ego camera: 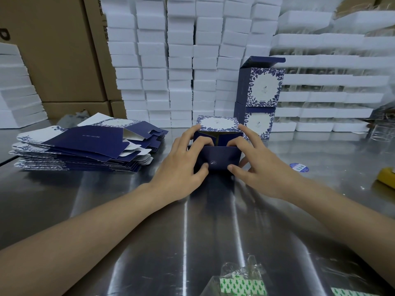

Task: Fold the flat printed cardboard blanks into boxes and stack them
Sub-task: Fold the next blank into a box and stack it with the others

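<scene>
**Both hands grip a navy box's flaps**

The half-folded box [218, 159], matte navy card with a white panel bordered in blue leaves, lies on the brushed steel table [192, 221]. The left hand [181, 167] and right hand [256, 167] clamp it, with fingers curled onto the inner flaps and thumbs on the front flap. That flap's small white logo is unreadable. Flat blanks [85, 146] are piled to the left of the box. Two finished boxes [263, 90] are stacked behind it to the right.

No word or number can be read. Between the thumbs of the left hand [181, 167] and right hand [256, 169], the box [221, 153] flap shows a small white emblem, too small to make out. Left of the grip, the top flat blank [85, 144] bears a pale line of print, unreadable. Nearer than the grip, white labels [241, 285] carry green arrows
</scene>
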{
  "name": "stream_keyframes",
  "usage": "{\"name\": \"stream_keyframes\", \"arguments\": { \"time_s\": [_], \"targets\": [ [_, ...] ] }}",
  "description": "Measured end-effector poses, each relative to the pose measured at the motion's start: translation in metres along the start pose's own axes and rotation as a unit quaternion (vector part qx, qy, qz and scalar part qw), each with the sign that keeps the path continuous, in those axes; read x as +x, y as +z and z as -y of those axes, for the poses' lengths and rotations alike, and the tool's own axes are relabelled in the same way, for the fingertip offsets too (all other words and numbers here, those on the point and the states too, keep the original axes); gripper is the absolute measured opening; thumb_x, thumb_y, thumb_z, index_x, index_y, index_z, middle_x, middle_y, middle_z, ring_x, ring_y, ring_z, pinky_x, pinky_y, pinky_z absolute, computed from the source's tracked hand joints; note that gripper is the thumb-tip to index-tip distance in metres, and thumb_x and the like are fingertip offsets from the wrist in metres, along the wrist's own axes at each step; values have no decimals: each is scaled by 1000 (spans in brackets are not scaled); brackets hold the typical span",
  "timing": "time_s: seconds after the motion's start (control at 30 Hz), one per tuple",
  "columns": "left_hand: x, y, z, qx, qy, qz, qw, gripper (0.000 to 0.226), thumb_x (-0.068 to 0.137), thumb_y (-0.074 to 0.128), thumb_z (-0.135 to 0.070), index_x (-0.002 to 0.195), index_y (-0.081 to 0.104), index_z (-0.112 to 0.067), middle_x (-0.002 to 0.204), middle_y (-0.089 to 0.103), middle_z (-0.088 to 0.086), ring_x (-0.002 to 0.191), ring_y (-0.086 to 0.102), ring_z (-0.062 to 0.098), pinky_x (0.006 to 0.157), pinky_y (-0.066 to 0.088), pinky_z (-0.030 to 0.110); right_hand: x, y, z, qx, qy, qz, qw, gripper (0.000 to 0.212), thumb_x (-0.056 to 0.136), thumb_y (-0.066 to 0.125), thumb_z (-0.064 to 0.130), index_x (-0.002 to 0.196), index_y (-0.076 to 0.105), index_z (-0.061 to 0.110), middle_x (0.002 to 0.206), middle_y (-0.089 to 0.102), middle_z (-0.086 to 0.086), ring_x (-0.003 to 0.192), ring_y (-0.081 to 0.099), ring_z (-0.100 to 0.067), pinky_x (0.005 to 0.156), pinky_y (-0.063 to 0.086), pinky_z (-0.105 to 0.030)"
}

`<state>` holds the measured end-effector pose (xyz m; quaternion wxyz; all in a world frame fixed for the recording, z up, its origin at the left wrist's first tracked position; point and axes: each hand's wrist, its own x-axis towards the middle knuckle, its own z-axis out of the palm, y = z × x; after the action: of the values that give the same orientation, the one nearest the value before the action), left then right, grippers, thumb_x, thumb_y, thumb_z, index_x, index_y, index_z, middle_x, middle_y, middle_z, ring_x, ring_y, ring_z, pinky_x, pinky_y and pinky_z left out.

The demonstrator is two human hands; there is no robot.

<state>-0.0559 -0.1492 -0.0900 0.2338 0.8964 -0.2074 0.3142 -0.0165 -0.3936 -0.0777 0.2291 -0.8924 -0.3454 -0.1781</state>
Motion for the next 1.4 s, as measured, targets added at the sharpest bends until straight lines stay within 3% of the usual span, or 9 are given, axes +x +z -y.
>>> {"name": "stream_keyframes", "arguments": {
  "time_s": [0.13,0.27,0.53,0.6,0.77,0.97,1.1,1.2,1.4],
  "targets": [
    [0,0,0,2,-1,1,1000,47,93,68,-22,133,48,-36,169,18,-10,145,35,24,105,46,45,0,0,0,3,0,1,1000,38,99,68,35,129,46,40,172,3,14,100,73,-19,95,55,-45],
    [0,0,0,4,0,1,1000,47,93,68,-22,134,49,-35,169,18,-9,145,36,25,106,46,45,0,0,-1,0,-1,0,1000,38,99,68,37,129,45,41,172,3,14,109,71,-23,96,54,-45],
    [0,0,0,3,-1,0,1000,47,93,69,-23,133,48,-36,169,18,-9,145,36,24,105,47,46,0,0,1,5,1,1,1000,39,99,68,36,131,46,40,171,3,16,83,72,-14,89,57,-44],
    [0,0,0,3,-3,0,1000,47,93,69,-23,133,48,-36,169,18,-10,145,36,24,104,48,47,0,0,0,6,0,2,1000,39,99,68,36,131,45,40,171,3,17,87,73,-16,90,57,-44],
    [0,-1,0,2,-2,1,1000,47,93,69,-22,133,49,-35,169,19,-9,144,37,25,106,48,49,1,1,-2,3,-6,-2,1000,38,99,68,34,130,46,38,171,6,13,129,61,-36,102,51,-44],
    [0,-1,-1,2,-8,5,1000,47,93,69,-22,135,50,-34,169,18,-9,146,35,25,107,47,50,0,0,0,9,1,3,1000,39,99,68,34,131,47,38,171,3,16,102,73,-21,94,55,-44],
    [0,-1,-1,0,-11,9,1000,47,93,69,-22,134,50,-34,169,18,-9,145,36,25,106,47,52,0,1,-1,8,-2,2,1000,37,99,68,34,130,47,38,171,6,13,122,65,-33,100,52,-44],
    [0,-1,-1,0,-12,9,1000,46,93,69,-22,133,50,-34,169,18,-9,146,36,26,104,49,55,1,1,-1,9,-1,4,1000,38,99,68,35,130,46,39,171,5,13,119,67,-30,98,54,-45],
    [-1,-1,-1,-1,-8,8,1000,46,93,69,-22,132,49,-34,169,18,-9,146,35,25,104,49,55,1,1,-1,5,-6,2,1000,38,99,67,33,131,47,36,172,8,9,131,59,-33,105,49,-43]
  ]
}}
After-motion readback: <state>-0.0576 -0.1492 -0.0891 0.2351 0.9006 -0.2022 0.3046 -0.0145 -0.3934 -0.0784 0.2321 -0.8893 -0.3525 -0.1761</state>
